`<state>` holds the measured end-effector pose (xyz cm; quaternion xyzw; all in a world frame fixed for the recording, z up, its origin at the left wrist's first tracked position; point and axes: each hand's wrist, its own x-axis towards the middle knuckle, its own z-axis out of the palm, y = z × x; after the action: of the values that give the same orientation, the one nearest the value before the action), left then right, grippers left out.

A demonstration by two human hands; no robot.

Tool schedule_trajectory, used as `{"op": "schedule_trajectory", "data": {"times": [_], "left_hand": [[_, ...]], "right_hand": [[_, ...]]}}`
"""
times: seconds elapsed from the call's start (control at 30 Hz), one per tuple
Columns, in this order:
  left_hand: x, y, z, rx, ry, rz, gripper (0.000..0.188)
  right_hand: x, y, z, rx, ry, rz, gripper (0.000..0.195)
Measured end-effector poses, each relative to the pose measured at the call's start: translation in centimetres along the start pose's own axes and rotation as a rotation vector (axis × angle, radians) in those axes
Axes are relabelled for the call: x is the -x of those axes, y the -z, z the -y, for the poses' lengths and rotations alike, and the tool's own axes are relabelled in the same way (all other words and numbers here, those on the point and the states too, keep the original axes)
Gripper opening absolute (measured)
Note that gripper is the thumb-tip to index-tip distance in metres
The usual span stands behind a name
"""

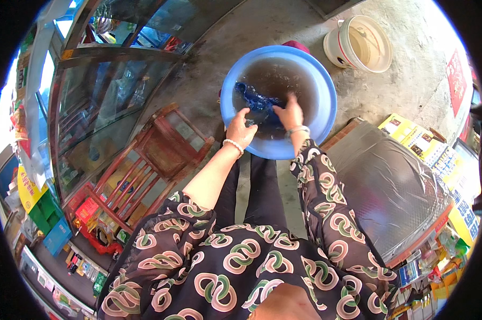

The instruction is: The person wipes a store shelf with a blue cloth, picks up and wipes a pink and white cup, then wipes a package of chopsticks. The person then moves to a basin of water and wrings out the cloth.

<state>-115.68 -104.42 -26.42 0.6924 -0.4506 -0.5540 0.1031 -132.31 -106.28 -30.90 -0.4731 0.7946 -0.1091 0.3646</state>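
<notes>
In front of me is a round blue plastic basin (328, 96) with murky brown water in it. A dark blue wet cloth (257, 100) lies partly under the water, left of the basin's middle. My left hand (243, 130) is over the near left part of the basin, thumb and fingers apart, with nothing seen in it. Across from it, my right hand (292, 114) is slightly blurred, its thumb and fingers spread beside the right end of the cloth. Whether it touches the cloth is unclear. Whatever lies deeper is hidden by the water.
A white plastic bucket (364, 44) stands on the concrete floor (209, 56) beyond the basin. To the left are a wooden chair (165, 156) and a glass display cabinet (105, 88). A table under clear plastic sheeting (384, 180) is close on the right.
</notes>
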Motion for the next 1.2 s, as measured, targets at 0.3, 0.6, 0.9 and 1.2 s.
{"op": "schedule_trajectory", "data": {"times": [0.3, 0.6, 0.9, 1.2], "left_hand": [[0.3, -0.8, 1.4, 0.372, 0.201, 0.153, 0.035], [-0.5, -3.6, -4.3, 1.378, 0.560, 0.186, 0.065], [-1.3, -1.8, -0.6, 1.189, 0.337, 0.279, 0.052], [-1.2, -2.8, -1.1, 0.957, 0.431, 0.026, 0.045]], "right_hand": [[-2.2, -1.2, -5.2, -0.944, -0.326, -0.260, 0.044], [8.2, 3.8, 7.8, -0.851, -0.056, -0.026, 0.057], [14.0, 4.6, 9.7, -0.698, 0.145, 0.077, 0.029], [7.4, 1.9, 8.8, -0.196, 0.319, -0.114, 0.018]]}}
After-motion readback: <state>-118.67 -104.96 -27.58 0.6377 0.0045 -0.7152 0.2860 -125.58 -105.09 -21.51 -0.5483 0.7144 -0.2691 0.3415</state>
